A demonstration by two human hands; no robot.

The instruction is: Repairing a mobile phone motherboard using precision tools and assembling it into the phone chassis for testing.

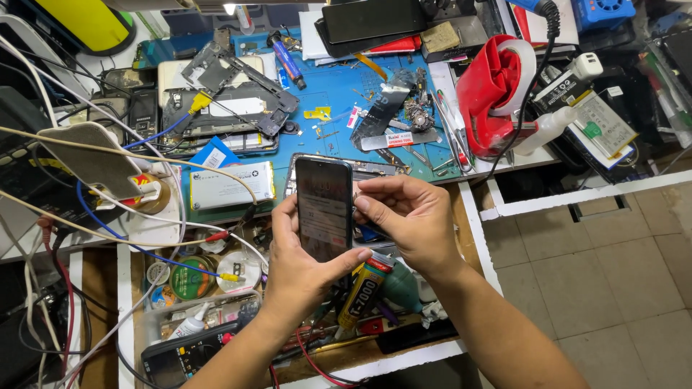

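Note:
My left hand holds a dark smartphone upright from below, with the thumb lying across the lower part of its lit screen. At the phone's right edge my right hand pinches the frame with thumb and fingertips. Both hands hover over the front part of a cluttered repair bench. Just under the phone lies a tube of glue with a yellow and black label. Whether anything small sits between the right fingers is hidden.
A blue work mat carries phone frames, screws and tweezers. A white battery lies left of the phone. A red tape dispenser stands at right. Cables and a solder tin crowd the left. Tiled floor lies to the right.

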